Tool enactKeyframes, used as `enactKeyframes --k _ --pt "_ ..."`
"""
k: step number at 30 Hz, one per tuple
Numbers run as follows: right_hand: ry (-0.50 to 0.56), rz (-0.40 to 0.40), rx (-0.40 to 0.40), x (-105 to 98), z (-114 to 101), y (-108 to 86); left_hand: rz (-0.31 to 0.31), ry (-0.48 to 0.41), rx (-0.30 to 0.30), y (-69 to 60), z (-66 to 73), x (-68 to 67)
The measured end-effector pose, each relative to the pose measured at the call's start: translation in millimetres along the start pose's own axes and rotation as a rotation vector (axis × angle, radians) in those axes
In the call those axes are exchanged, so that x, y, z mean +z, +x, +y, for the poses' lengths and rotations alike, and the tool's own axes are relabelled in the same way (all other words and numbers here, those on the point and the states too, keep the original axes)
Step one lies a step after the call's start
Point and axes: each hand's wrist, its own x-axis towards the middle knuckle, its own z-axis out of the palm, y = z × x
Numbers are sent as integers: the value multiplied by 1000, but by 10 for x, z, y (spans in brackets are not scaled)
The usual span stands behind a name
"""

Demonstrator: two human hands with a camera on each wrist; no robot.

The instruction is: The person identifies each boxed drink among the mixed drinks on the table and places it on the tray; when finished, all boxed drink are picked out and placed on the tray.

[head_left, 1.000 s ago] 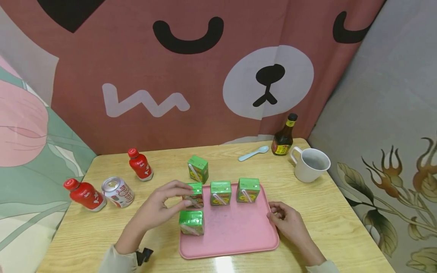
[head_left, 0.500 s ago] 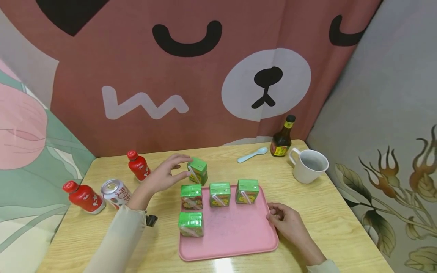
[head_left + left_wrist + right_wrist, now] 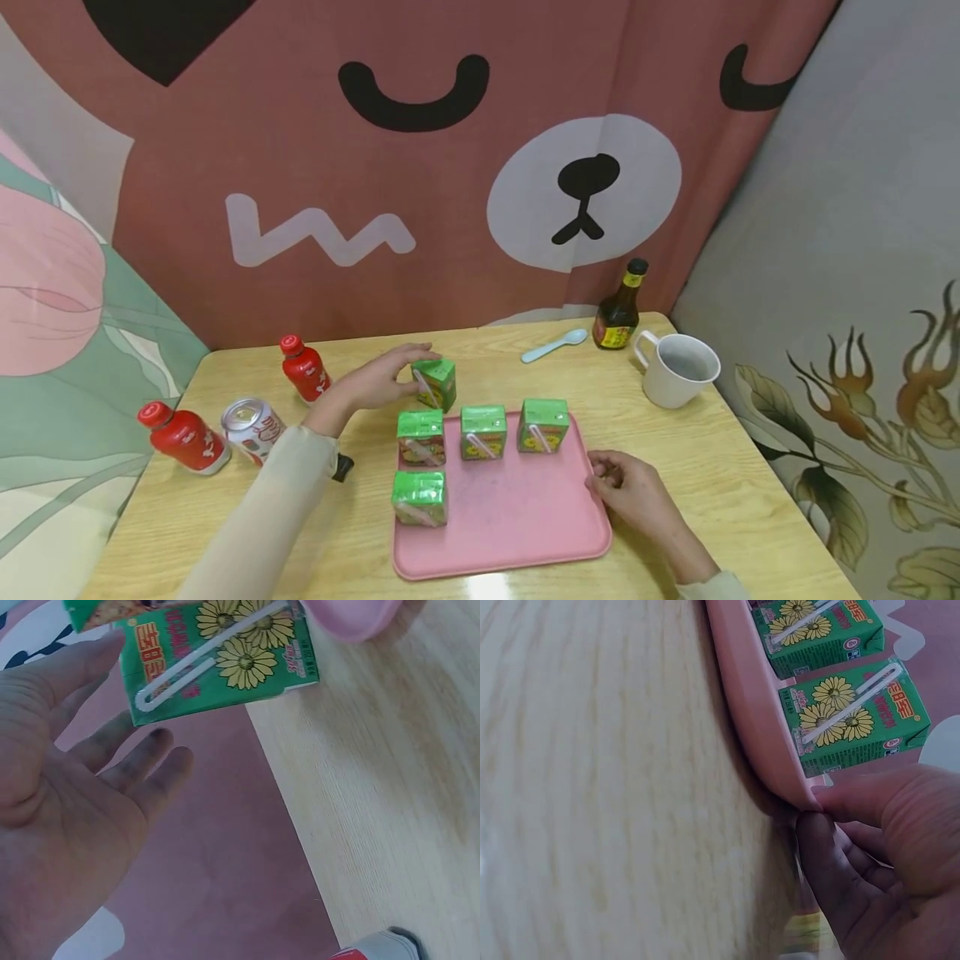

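My left hand [image 3: 384,379] is at a green drink carton [image 3: 442,385] standing behind the tray, with fingers over its top and thumb by its front. In the left wrist view the spread fingers [image 3: 154,761] and thumb lie around one end of that drink carton [image 3: 225,664]; firm contact is not visible. With thumb and fingers, my right hand [image 3: 637,500] pinches the right rim of a pink tray [image 3: 525,533]. Matching drink cartons stand along the tray's back and left: a front-left carton [image 3: 420,498], one behind it [image 3: 422,437], a middle carton [image 3: 483,432] and a right carton [image 3: 543,425].
To the left stand two red bottles [image 3: 183,437] and a soda can [image 3: 253,429]. A light blue spoon [image 3: 555,345], a dark sauce bottle [image 3: 617,310] and a white mug [image 3: 678,371] are at the back right. Patterned cloths rise behind the wooden table [image 3: 720,475].
My left hand has moved away from the back-left carton on the tray, back to the carton behind the tray. My right hand stays on the rim.
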Motion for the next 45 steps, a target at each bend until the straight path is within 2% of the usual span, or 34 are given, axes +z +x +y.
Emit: enactKeyframes --k 3,9,15,18,25,31,39,45 --pt "-1 -3 -5 0 -1 -15 1 30 -9 27 -7 17" --pt "5 -4 -37 2 16 -24 63 98 -39 18 -62 19" --pt "4 -8 -30 -18 3 -25 106 141 -69 18 -108 18" --pt "5 -11 -27 -29 5 -26 109 121 -52 33 -123 28" --pt "18 -22 -24 -25 32 -12 84 24 38 80 -179 79" --pt "22 -26 -17 -19 53 -16 99 -30 40 113 -248 154" --pt "38 -34 -12 -12 57 -12 193 -47 15 96 -264 201" --pt "27 -39 -5 -22 40 -14 268 27 13 40 -241 197"
